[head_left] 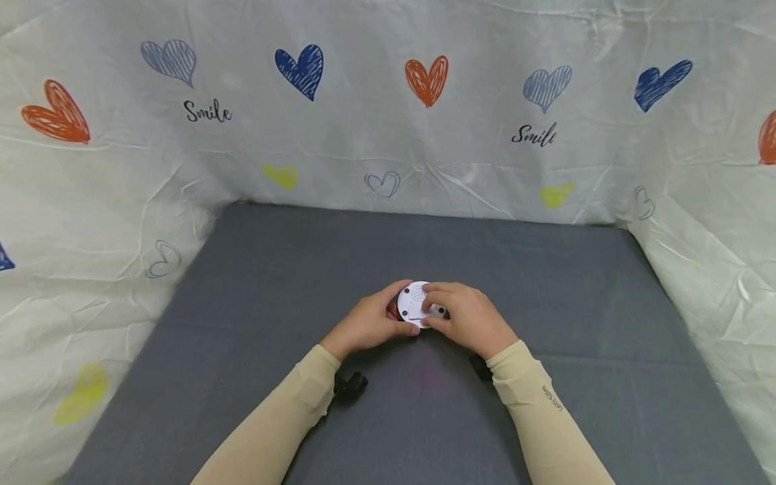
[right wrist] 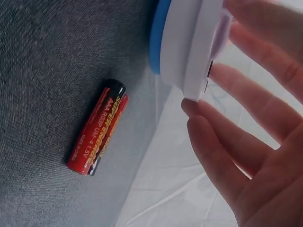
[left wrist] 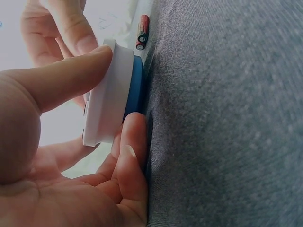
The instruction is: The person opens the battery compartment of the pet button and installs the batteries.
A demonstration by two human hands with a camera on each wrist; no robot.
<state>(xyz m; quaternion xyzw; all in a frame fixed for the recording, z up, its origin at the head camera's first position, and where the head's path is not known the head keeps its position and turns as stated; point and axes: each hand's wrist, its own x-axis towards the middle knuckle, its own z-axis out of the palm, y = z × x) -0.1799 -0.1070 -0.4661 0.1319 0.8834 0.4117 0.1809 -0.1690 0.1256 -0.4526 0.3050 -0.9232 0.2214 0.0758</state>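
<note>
I log a round white gadget (head_left: 415, 294), blue side toward the grey surface (head_left: 582, 289), about midway between its left and right edges. I have the left hand (head_left: 378, 320) gripping the rim. I see the right hand's (head_left: 467, 316) bent fingers at the upper face (pinching or not, I cannot tell). Two batteries (right wrist: 97, 130) lie nearby.

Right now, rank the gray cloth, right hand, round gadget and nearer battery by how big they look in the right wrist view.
1. Gray cloth
2. Right hand
3. Round gadget, partly cut off by the frame
4. Nearer battery
</note>
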